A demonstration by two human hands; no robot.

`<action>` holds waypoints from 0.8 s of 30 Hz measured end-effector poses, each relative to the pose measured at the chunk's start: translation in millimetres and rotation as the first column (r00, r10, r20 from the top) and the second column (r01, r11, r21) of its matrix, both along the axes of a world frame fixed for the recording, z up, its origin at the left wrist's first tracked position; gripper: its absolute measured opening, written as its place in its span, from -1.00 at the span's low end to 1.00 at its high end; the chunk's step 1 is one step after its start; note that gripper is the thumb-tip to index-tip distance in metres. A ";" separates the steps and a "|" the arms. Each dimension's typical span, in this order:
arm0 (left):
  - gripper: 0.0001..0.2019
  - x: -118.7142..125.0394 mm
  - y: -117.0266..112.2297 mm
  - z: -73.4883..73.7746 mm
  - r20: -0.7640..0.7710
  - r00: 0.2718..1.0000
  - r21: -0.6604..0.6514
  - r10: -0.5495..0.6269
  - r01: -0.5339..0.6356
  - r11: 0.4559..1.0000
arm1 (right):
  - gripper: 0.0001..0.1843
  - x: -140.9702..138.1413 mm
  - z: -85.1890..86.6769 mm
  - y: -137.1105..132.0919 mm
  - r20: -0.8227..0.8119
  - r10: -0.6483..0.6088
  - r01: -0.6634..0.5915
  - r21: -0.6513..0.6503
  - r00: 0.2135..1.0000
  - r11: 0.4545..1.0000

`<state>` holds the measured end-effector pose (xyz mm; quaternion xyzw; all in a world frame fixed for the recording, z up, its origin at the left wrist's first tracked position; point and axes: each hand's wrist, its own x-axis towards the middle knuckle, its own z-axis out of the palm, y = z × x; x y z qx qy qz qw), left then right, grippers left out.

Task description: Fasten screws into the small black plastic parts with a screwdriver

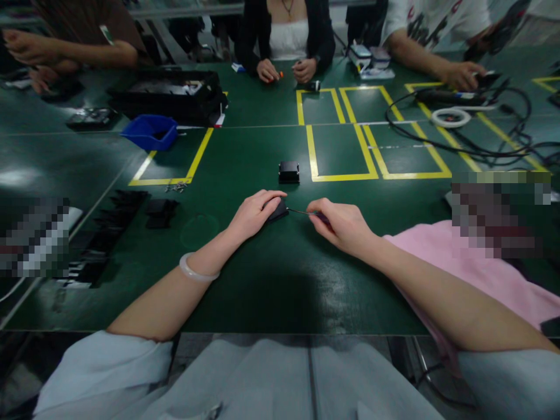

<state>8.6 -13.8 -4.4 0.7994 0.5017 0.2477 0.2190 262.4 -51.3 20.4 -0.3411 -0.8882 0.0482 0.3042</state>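
My left hand [256, 214] is closed over a small black block-like part [279, 211] and presses it to the green table. In my right hand [343, 226] is a thin screwdriver [300, 212], its handle mostly hidden by the fingers. The shaft points left, and its tip meets the right side of the part, where a small bright spot shows. Just beyond my hands stands a similar black part [289, 172] with bright screw-like bits at both ends. To the left lies a small heap of screws [177, 186].
Several black parts [118, 216] line the left side, by a blue bin [151, 132] and a black crate [168, 96]. Pink cloth [424, 242] lies beneath my right forearm. Cables [476, 149] coil at the back right. Co-workers' hands [286, 71] are across the table.
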 end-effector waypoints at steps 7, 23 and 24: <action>-0.57 -0.4 -0.9 0.9 -0.004 1.000 0.000 -0.007 0.007 1.000 | -0.74 0.8 -0.1 2.0 0.025 -0.021 0.022 -0.037 0.999 0.999; -0.56 -0.2 0.3 0.6 -0.020 1.000 -0.006 -0.001 0.001 1.000 | -0.72 0.5 -2.2 5.6 -0.024 -0.078 0.075 -0.109 0.997 0.991; -0.56 0.0 0.2 0.8 -0.021 1.000 -0.005 -0.004 0.004 1.000 | -0.70 0.7 -2.3 6.4 -0.025 -0.081 0.077 -0.114 0.996 0.991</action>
